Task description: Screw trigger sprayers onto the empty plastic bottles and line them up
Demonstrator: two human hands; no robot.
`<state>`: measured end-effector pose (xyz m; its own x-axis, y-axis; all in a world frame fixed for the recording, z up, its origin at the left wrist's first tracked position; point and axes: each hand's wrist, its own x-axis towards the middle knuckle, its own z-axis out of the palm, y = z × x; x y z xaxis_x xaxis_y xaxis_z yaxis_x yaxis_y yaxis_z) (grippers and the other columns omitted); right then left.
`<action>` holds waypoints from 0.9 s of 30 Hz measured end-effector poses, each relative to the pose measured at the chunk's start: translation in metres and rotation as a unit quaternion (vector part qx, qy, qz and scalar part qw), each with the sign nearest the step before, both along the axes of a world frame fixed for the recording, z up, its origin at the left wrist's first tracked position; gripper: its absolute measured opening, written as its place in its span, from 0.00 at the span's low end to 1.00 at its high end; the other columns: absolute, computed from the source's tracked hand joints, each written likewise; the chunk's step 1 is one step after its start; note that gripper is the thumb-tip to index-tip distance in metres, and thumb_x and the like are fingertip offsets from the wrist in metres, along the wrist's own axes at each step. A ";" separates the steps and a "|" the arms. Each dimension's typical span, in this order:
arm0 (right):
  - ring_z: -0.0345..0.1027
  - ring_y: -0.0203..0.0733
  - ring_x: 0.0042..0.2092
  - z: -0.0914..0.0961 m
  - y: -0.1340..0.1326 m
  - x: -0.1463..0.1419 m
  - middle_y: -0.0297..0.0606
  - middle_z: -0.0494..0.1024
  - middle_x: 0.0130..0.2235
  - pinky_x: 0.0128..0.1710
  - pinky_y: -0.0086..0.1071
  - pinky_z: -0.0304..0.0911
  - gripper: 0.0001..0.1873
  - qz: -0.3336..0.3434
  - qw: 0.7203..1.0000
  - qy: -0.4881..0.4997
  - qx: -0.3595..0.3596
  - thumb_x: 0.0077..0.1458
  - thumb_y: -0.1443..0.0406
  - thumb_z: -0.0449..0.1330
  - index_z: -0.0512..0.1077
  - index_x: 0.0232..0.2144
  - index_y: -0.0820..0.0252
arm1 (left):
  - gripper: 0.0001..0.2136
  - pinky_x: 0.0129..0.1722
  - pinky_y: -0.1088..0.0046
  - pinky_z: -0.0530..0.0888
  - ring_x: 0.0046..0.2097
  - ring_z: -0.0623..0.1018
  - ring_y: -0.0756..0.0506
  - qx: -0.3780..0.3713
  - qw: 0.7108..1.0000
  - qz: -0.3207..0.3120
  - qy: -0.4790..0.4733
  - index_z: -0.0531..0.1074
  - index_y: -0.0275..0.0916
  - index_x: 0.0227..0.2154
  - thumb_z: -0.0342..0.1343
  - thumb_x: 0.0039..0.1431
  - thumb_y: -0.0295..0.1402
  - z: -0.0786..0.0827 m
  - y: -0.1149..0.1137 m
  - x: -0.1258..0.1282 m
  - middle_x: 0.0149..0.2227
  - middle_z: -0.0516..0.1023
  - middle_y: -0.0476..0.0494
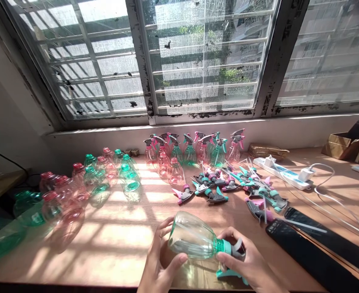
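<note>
A clear green spray bottle (191, 238) lies on its side over the front of the wooden table (121, 240). My left hand (159, 260) wraps around the bottle's wide body. My right hand (246, 260) grips the teal collar and the grey-teal trigger sprayer head (236, 250) at the bottle's neck. Both hands are closed on it.
Several loose trigger heads (228, 187) lie mid-table. Assembled spray bottles (194, 148) stand by the window ledge. Several capless pink and green bottles (100, 179) stand at left. A power strip (284, 171) with white cables and two dark phones (319, 240) lie at right.
</note>
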<state>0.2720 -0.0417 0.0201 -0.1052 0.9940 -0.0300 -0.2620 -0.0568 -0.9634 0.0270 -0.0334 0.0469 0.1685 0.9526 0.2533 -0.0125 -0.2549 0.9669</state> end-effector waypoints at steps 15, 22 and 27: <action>0.73 0.37 0.27 -0.002 0.000 0.001 0.27 0.75 0.27 0.28 0.31 0.74 0.27 0.000 1.000 -0.015 -0.003 0.43 0.50 0.76 0.72 0.38 0.56 | 0.24 0.64 0.55 0.72 0.70 0.63 0.29 0.002 1.000 0.018 0.005 0.71 0.50 0.58 0.65 0.60 0.44 -0.004 0.001 -0.005 0.73 0.60 0.41; 0.76 0.40 0.27 0.000 0.000 0.002 0.28 0.76 0.26 0.29 0.35 0.75 0.27 0.004 1.000 -0.011 -0.026 0.45 0.49 0.75 0.72 0.40 0.57 | 0.20 0.67 0.58 0.68 0.71 0.62 0.32 0.043 0.995 0.030 0.086 0.72 0.51 0.60 0.59 0.66 0.41 -0.002 0.006 -0.009 0.71 0.64 0.42; 0.75 0.40 0.27 0.001 0.003 0.007 0.31 0.79 0.25 0.30 0.32 0.70 0.26 0.011 1.000 -0.019 -0.021 0.51 0.49 0.72 0.71 0.43 0.59 | 0.19 0.59 0.61 0.77 0.70 0.65 0.31 0.048 0.996 0.011 0.075 0.71 0.53 0.61 0.56 0.68 0.39 -0.009 0.009 -0.010 0.72 0.60 0.44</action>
<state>0.2791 -0.0387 0.0213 -0.1250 0.9892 -0.0761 -0.2233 -0.1028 -0.9693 0.0172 -0.0248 0.0377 0.1913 0.9290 0.3169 0.1367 -0.3449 0.9286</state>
